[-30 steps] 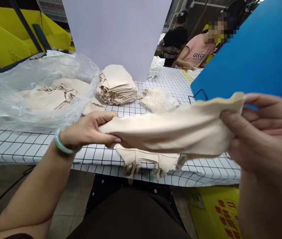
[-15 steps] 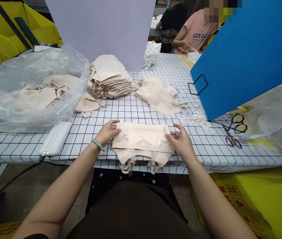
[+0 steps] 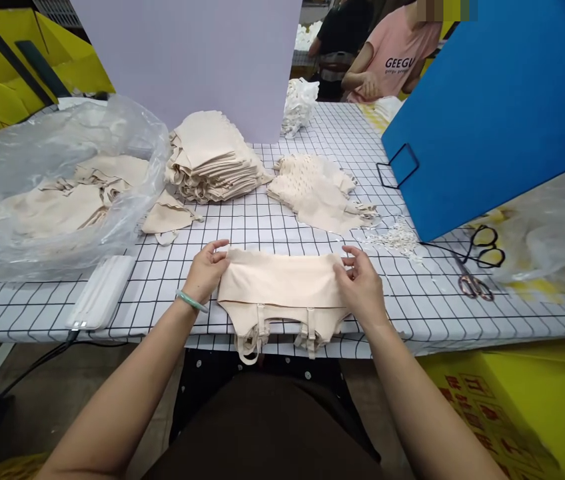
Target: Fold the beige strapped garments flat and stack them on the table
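A beige strapped garment, like a bra top [image 3: 282,280], lies at the table's front edge, its wide band folded over and its straps toward me. My left hand [image 3: 207,270] pinches the band's left end between thumb and fingers. At the right end, my right hand [image 3: 360,283] grips the fabric in the same way. The straps hang slightly over the table edge. Behind it stands a tall stack of beige garments [image 3: 217,157], and to its right lies a flatter beige pile [image 3: 312,190].
A clear plastic bag [image 3: 155,180] of beige pieces lies left, with a white power bank [image 3: 102,290] before it. Scissors [image 3: 475,283], small white scraps [image 3: 400,237] and a leaning blue board [image 3: 487,127] are right. A person in pink [image 3: 395,57] is across the table.
The garment's band is pulled smoother and flatter between my hands. The view has shifted slightly. The person in pink has moved their arms.
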### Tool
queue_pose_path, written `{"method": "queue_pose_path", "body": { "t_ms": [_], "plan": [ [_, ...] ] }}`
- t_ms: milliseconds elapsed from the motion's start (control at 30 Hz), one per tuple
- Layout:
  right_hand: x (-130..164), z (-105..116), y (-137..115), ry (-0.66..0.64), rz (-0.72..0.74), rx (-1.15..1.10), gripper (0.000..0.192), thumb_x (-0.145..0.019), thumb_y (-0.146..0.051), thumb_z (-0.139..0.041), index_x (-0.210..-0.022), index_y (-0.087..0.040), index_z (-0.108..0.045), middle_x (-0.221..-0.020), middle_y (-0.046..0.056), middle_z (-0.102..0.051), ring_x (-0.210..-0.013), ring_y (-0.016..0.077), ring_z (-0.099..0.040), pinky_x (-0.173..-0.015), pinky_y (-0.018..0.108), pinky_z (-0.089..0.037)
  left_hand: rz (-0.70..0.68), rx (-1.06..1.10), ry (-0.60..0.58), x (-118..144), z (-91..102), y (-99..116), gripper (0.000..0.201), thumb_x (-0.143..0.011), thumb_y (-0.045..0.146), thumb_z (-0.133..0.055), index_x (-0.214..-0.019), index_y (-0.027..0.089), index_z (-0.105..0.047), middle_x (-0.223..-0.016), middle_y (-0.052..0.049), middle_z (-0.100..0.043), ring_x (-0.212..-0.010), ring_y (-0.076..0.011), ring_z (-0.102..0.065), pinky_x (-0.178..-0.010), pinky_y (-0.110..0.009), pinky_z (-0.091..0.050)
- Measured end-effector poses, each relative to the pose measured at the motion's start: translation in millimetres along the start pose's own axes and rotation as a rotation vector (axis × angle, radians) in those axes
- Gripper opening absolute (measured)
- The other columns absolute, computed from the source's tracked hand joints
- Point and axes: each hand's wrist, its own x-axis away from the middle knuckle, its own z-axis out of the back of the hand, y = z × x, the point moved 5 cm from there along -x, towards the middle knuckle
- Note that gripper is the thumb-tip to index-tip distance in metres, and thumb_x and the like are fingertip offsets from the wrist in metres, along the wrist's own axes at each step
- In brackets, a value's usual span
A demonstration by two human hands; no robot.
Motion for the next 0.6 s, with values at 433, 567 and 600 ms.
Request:
{"method": "queue_pose_path", "body": {
  "t_ms": [433, 567, 600],
  "plan": [
    [9, -33, -38, -0.215, 0.449, 0.465, 0.057, -0.101, -0.049, -0.029, -0.153, -0.027, -0.032, -0.161, 0.007, -0.03, -0.152, 0.0297, -0.016, -0.12, 0.061, -0.016, -0.636, -1.056, -0.314, 9, -48.0, 3, 0.046, -0.094, 0.033, -0.05, -0.138, 0.021, -0.052, -0.151, -0.008, -0.048, -0.148, -0.0295, -0.029, -0.123, -0.054, -0.013],
    [0, -50, -8, -0.381, 0.342, 0.52, 0.062, -0.1, -0.055, -0.028, -0.154, -0.025, -0.034, -0.163, 0.006, -0.027, -0.153, 0.0294, -0.013, -0.122, 0.057, -0.017, -0.552, -1.104, -0.384, -4, -53.0, -14, 0.054, -0.09, 0.044, -0.058, -0.141, 0.028, -0.05, -0.157, -0.005, -0.04, -0.151, -0.0322, -0.021, -0.123, -0.055, -0.005],
    [-1, -51, -3, -0.389, 0.331, 0.526, 0.063, -0.1, -0.056, -0.027, -0.155, -0.024, -0.032, -0.164, 0.006, -0.025, -0.153, 0.0294, -0.011, -0.122, 0.057, -0.017, -0.551, -1.108, -0.387, -5, -53.2, -13, 0.055, -0.089, 0.044, -0.058, -0.141, 0.029, -0.049, -0.157, -0.005, -0.04, -0.151, -0.032, -0.021, -0.123, -0.054, -0.004]
  ]
}}
